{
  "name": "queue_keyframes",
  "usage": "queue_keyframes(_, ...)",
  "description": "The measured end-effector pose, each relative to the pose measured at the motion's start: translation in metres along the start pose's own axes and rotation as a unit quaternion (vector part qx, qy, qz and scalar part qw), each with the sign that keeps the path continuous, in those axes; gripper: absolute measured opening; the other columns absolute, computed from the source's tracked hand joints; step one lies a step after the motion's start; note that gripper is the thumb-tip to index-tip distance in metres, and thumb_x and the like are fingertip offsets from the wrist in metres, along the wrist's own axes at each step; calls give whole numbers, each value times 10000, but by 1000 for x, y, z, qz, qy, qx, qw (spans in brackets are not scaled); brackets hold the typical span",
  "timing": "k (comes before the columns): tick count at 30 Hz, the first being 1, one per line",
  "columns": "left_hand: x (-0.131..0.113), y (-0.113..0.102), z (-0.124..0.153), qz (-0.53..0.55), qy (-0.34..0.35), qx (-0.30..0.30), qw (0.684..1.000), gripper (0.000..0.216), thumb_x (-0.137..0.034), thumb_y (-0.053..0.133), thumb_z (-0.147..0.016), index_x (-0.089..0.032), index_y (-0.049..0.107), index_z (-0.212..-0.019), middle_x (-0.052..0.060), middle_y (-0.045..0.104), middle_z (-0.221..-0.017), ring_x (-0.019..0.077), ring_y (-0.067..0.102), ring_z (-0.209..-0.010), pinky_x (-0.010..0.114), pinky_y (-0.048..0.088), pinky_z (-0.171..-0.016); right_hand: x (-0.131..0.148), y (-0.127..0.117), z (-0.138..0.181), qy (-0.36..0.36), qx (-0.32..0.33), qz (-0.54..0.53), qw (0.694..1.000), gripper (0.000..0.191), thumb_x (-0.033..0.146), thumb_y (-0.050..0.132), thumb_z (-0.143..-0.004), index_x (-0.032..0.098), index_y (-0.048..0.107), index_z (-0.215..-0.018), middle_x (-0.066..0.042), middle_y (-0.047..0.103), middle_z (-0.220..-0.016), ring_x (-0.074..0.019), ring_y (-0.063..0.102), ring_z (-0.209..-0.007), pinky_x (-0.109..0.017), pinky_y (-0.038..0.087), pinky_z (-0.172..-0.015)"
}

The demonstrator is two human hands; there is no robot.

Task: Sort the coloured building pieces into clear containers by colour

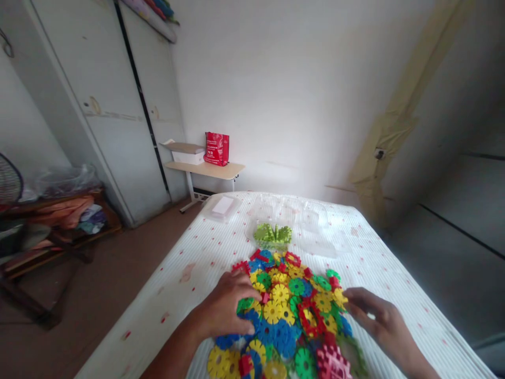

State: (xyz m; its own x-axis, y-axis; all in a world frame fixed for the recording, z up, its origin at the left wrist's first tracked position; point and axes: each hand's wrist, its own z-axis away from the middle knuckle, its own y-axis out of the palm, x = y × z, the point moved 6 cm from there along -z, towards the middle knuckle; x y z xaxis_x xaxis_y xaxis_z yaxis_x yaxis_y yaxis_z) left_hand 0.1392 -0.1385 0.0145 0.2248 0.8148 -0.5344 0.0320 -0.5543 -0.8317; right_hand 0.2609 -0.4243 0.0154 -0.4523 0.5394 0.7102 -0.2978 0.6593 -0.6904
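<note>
Nearest the viewer, a pile of interlocking plastic pieces (280,292) is spread on a ribbed white cloth (177,273) dotted with red marks. At its near edge, a pink square piece (333,362) and a green notched disc (305,363) are seen; blue discs (282,337) are bunched just beyond, beside a red square frame (310,318). On the pile's left side the left hand (232,302) is placed, palm down, thumb and fingers held well apart. At the right edge the fingertips of the right hand (376,318) are brought against a yellow notched piece (340,298); whether it is clamped cannot be told.

Beyond the pile, lime-green pieces (272,232) are gathered in a clear tub (272,244). Farther back, clear plastic containers (315,217) are set to the right, and a clear box (221,208) with pale contents to the left. Past the cloth, a red bag (216,149) and a white box (188,156) are stood on a small side table (211,169) by the wall (292,95), into which a socket (380,153) is fitted at right.
</note>
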Motion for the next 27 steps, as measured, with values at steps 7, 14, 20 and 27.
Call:
queue_keyframes(7, -7, 22, -7, -47, 3, 13, 999, 597, -270, 753, -487, -359, 609, -1059, -3, 555, -993, 226, 488, -962, 351, 342, -874, -8, 1, 50, 14, 17, -11, 1000, 269, 435, 478, -820, 197, 602, -807, -38, 626, -768, -175, 581, -687, -256, 476, -615)
queue_keyframes(14, -3, 22, -8, -38, 19, 8, 999, 563, -47, 526, -568, -334, 611, -1045, -15, 589, -1043, 197, 502, -1009, 319, 354, -900, 0, 15, 59, -15, 70, 27, 997, 192, 335, 537, -789, 225, 592, -937, -55, 599, -956, -173, 584, -818, -246, 480, -713)
queue_keyframes(20, 8, 21, -10, -36, 38, -56, 997, 573, 19, 445, -588, -291, 622, -1036, 1, 615, -1024, 173, 540, -970, 298, 398, -876, 0, 25, 54, -17, 48, 105, 993, 295, 273, 584, -703, 219, 586, -992, -43, 583, -881, -154, 593, -725, -227, 479, -631)
queue_keyframes(27, 18, 19, -9, -22, 16, -84, 996, 451, -81, 524, -625, -268, 632, -1020, 16, 629, -1013, 189, 547, -965, 318, 410, -889, -26, 16, 49, 61, 40, 66, 995, 62, 230, 584, -632, 209, 540, -670, 55, 493, -557, -94, 447, -521, -194, 362, -476)
